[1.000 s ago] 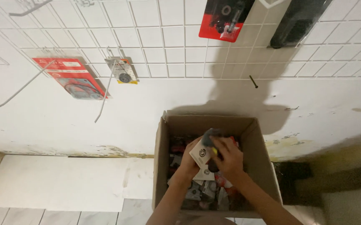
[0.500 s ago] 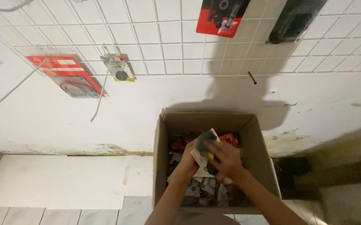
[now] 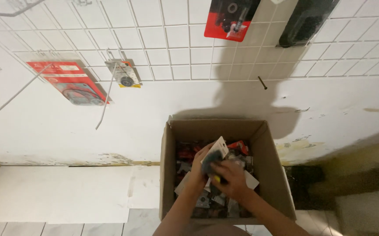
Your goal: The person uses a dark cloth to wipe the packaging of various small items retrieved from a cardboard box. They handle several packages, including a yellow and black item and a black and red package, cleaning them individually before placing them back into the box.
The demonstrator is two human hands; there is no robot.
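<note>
An open cardboard box (image 3: 218, 129) stands on the floor against the wall, full of small packaged items in red, black and white. Both my hands are inside it. My left hand (image 3: 198, 164) grips the left side of a white-carded pack with a dark grey item (image 3: 214, 155), tilted upright. My right hand (image 3: 229, 177) covers the pack's lower right side and also holds it. What lies under my hands is hidden.
A white wire grid panel (image 3: 172, 39) covers the wall above, with long hooks. On it hang a red carded pack (image 3: 69, 83), a small yellow-edged pack (image 3: 124, 75), a red and black pack (image 3: 231, 17) and a black item (image 3: 305, 19). A nail (image 3: 262, 83) sticks out.
My hands have shifted slightly lower in the box with the pack, which is now tilted more upright. The view has moved a little.
</note>
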